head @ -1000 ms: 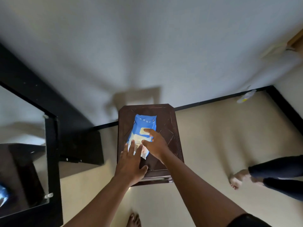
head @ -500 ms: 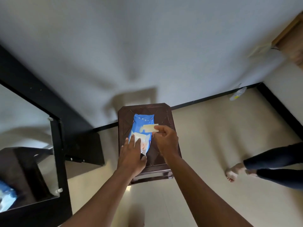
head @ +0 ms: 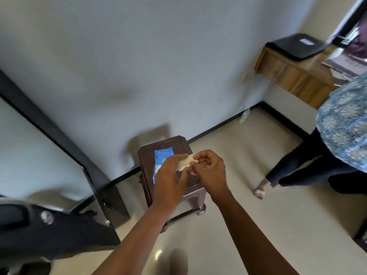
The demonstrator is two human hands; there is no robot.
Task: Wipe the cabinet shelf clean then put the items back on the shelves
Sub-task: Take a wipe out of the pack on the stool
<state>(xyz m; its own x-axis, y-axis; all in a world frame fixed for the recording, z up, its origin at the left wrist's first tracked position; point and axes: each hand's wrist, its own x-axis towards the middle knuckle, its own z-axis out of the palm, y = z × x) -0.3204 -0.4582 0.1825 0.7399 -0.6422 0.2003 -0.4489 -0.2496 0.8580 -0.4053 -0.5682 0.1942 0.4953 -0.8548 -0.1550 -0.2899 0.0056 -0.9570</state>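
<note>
Home room: wooden cabinet (head: 294, 76), barefoot person (head: 317, 155).

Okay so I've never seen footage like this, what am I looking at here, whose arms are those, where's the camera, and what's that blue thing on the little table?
The camera sits on a person's head, looking forward and down, so the two bare arms are the wearer's own. There is only this one view. Below them stands a dark brown stool against the wall, with a blue wipes packet lying on top. The left hand and right hand meet above it, both pinching a pale wipe between their fingertips. At the right, another person stands barefoot on the floor.
</note>
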